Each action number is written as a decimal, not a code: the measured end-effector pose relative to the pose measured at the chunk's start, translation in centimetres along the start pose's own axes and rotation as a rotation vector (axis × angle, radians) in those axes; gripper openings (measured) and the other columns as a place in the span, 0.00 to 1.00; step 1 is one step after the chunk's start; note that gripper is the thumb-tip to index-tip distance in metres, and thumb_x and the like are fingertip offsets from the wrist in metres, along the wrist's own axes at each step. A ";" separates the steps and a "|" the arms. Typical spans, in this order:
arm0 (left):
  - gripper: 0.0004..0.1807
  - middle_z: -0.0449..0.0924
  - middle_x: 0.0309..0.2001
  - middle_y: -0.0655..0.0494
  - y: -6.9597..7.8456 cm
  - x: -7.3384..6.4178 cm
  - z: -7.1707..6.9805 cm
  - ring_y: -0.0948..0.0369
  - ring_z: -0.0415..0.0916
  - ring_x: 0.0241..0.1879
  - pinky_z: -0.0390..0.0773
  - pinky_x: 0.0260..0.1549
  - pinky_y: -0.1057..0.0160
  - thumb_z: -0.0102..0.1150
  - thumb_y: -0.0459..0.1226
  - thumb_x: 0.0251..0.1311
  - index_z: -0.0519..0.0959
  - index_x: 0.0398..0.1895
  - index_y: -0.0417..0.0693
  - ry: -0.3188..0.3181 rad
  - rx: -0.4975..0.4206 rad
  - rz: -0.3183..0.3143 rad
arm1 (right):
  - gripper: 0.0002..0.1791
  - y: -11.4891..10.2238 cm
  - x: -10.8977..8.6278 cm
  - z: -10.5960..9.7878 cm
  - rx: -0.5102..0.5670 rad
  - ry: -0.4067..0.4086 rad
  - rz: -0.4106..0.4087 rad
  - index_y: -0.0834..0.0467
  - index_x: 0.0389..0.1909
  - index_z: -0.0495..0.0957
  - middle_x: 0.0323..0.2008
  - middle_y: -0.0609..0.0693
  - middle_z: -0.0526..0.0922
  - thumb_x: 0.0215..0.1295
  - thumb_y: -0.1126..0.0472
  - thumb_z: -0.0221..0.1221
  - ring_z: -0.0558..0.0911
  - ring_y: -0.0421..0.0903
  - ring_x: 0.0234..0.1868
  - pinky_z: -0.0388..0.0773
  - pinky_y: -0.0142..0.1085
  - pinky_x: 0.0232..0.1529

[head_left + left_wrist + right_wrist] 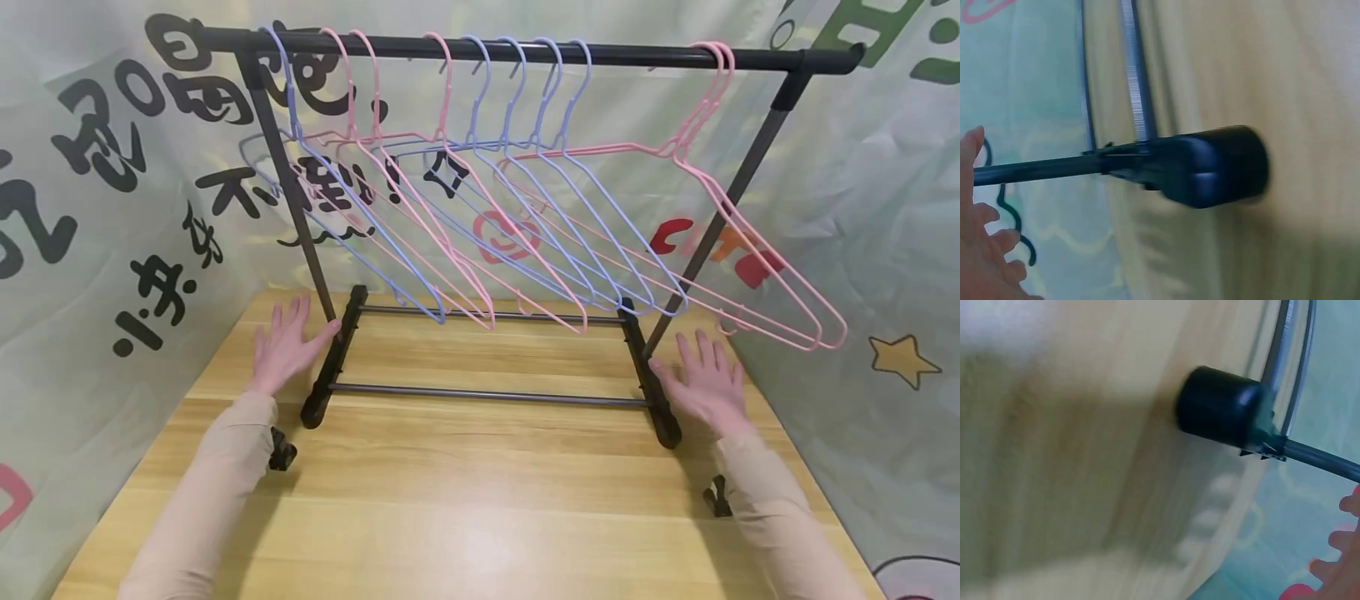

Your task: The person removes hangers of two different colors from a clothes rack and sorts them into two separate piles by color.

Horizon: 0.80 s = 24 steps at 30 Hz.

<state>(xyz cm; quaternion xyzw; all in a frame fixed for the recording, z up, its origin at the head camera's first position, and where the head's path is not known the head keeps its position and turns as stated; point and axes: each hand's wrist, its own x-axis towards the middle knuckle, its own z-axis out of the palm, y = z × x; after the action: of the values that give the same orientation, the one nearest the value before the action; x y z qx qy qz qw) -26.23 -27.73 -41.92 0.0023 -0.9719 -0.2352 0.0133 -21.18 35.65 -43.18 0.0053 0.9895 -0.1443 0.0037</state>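
Flanking the black rack (487, 393), left hand (288, 346) and right hand (707, 383) spread fingers (302, 312) apart, perhaps touching its 2 posts (306, 242) beneath hangers (440, 133).

Sfc: tbl (465, 467), lt wood-grain, grain runs L–R, glare spot (487, 542) nr front ctr | On tbl: blk rack (637, 56), set twd back | Contact: L ft (334, 358) + R ft (648, 375), both lying front-to-back, rounded nr ends | Btwn ft: far xbar (487, 315) + nr xbar (487, 395), dk, thin, abt parallel | Shade: arm shadows (257, 518) fall on tbl, both sides
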 end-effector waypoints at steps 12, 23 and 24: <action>0.53 0.39 0.82 0.45 2.3 1.4 -5.0 0.43 0.37 0.81 0.42 0.77 0.41 0.56 0.58 0.68 0.38 0.81 0.46 0.036 -0.504 0.050 | 0.48 0.5 1.0 -3.7 0.146 -0.112 -0.130 0.70 0.78 0.45 0.76 0.79 0.39 0.75 0.36 0.45 0.43 0.80 0.74 0.42 0.75 0.68; 0.41 0.59 0.76 0.39 3.8 2.5 -7.1 0.45 0.59 0.76 0.60 0.74 0.51 0.64 0.44 0.67 0.57 0.77 0.39 0.168 -0.692 0.054 | 0.45 0.4 0.9 -7.6 0.226 -0.294 -0.158 0.65 0.78 0.50 0.76 0.76 0.42 0.74 0.40 0.52 0.45 0.81 0.73 0.49 0.77 0.63; 0.40 0.60 0.75 0.38 3.8 2.7 -7.3 0.45 0.60 0.76 0.61 0.74 0.52 0.63 0.43 0.67 0.58 0.77 0.38 0.173 -0.697 0.055 | 0.44 0.4 0.9 -8.0 0.223 -0.305 -0.156 0.64 0.78 0.51 0.76 0.77 0.45 0.74 0.41 0.53 0.47 0.81 0.73 0.52 0.76 0.63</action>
<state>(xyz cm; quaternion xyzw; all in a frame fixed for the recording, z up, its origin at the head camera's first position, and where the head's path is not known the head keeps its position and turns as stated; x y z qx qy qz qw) -28.69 -27.72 -33.61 -0.0087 -0.8283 -0.5509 0.1016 -22.12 38.31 -35.61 -0.0930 0.9528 -0.2521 0.1415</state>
